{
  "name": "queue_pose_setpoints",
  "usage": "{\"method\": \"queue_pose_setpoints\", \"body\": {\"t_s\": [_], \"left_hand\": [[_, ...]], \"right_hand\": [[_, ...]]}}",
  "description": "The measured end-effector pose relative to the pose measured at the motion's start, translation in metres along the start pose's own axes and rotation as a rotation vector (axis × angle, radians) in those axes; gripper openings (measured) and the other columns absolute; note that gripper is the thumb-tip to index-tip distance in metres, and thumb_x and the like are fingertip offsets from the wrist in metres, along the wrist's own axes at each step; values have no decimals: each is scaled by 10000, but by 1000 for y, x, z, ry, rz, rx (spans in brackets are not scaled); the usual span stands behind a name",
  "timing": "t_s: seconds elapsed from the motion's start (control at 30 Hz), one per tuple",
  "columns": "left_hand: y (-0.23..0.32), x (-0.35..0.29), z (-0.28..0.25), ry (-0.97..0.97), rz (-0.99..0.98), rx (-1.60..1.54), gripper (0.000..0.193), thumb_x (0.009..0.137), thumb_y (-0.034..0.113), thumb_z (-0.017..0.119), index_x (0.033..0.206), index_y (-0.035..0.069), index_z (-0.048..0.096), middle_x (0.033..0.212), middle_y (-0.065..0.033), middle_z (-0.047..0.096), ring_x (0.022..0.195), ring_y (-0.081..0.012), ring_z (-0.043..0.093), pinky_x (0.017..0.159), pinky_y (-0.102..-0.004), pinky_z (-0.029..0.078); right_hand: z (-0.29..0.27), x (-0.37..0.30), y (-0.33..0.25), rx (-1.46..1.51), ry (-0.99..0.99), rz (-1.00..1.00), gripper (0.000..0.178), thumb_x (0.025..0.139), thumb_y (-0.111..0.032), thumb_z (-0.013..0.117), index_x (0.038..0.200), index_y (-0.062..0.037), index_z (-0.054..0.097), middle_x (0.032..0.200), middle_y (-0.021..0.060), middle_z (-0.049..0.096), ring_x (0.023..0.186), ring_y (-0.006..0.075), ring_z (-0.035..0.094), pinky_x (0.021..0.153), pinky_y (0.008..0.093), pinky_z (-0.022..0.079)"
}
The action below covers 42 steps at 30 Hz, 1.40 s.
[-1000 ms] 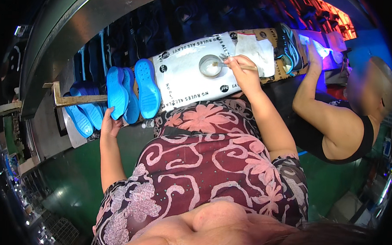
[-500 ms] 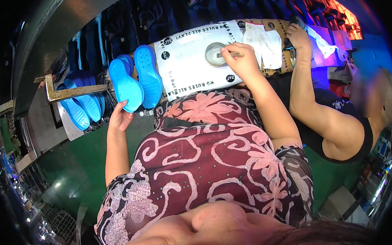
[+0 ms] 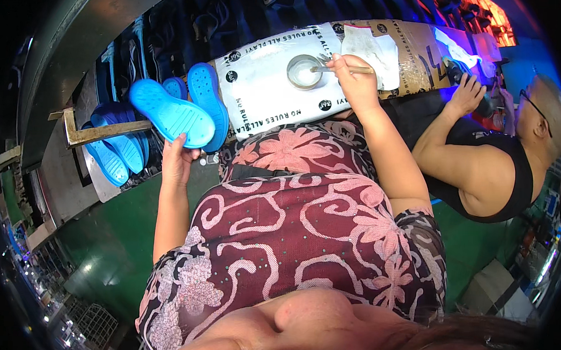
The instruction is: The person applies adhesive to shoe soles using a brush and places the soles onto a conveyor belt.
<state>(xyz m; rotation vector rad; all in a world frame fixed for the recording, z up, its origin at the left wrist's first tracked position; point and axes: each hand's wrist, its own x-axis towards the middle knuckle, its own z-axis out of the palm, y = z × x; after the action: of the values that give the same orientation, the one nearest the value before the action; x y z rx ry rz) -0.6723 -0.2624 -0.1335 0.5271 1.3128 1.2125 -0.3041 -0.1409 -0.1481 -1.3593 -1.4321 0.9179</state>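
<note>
Between the thumb and fingers of my left hand, closed on one rounded end, a light blue shoe sole is held tilted up to the left. A darker blue sole lies right behind it, with part of another showing between. My right hand is closed round the handle of a brush. The brush's tip reaches over a round metal bowl with whitish liquid in it. The bowl stands on a white printed plastic sheet across the work surface in front of me.
More blue soles lean at the left, beside a metal bracket. Dark shoe parts line the far side. White cloth-like pieces lie right of the bowl. At the right, a co-worker's hand holds a dark shoe.
The sole in my left hand has swung its far end to the left. My right hand and the brush have shifted slightly right. The co-worker's hand has come back nearer, holding a dark shoe.
</note>
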Motion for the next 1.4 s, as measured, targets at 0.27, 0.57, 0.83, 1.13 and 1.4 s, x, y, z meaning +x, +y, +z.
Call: {"method": "queue_pose_setpoints", "body": {"t_s": [0.27, 0.57, 0.83, 1.13, 1.4], "left_hand": [[3, 9, 80, -2, 388, 447, 317, 809, 77, 588, 1072, -37, 451, 863, -110, 598, 629, -137, 580, 565, -263, 498], [12, 12, 127, -76, 560, 499, 370, 772, 57, 611, 1097, -53, 474, 976, -133, 609, 867, -174, 599, 783, -298, 473], [13, 8, 138, -134, 654, 513, 353, 746, 41, 613, 1068, -35, 491, 937, -101, 611, 839, -143, 582, 772, -276, 460], [10, 15, 130, -110, 735, 632, 349, 725, 72, 635, 1037, -27, 514, 885, -110, 630, 813, -138, 590, 749, -273, 464], [11, 12, 131, -107, 746, 662, 340, 720, 73, 639, 1025, -21, 522, 868, -117, 632, 786, -153, 602, 733, -280, 470]], "right_hand": [[-12, -12, -20, 608, 149, 177, 349, 928, -247, 452, 813, 34, 625, 713, 70, 589, 660, 119, 511, 650, 256, 413], [0, -40, -82, 124, -92, -368, 292, 897, -167, 479, 717, 1, 636, 651, 74, 604, 603, 174, 543, 661, 299, 423], [16, -40, -76, 1, -95, -564, 233, 840, -145, 546, 651, -44, 635, 629, 64, 609, 573, 219, 521, 624, 314, 388], [13, -40, -73, -81, -87, -504, 241, 830, -149, 559, 612, -65, 621, 580, 49, 578, 569, 220, 520, 631, 322, 385], [17, -34, -81, -111, -113, -564, 241, 857, -132, 523, 656, -45, 625, 608, 51, 604, 600, 208, 558, 762, 343, 402]]}}
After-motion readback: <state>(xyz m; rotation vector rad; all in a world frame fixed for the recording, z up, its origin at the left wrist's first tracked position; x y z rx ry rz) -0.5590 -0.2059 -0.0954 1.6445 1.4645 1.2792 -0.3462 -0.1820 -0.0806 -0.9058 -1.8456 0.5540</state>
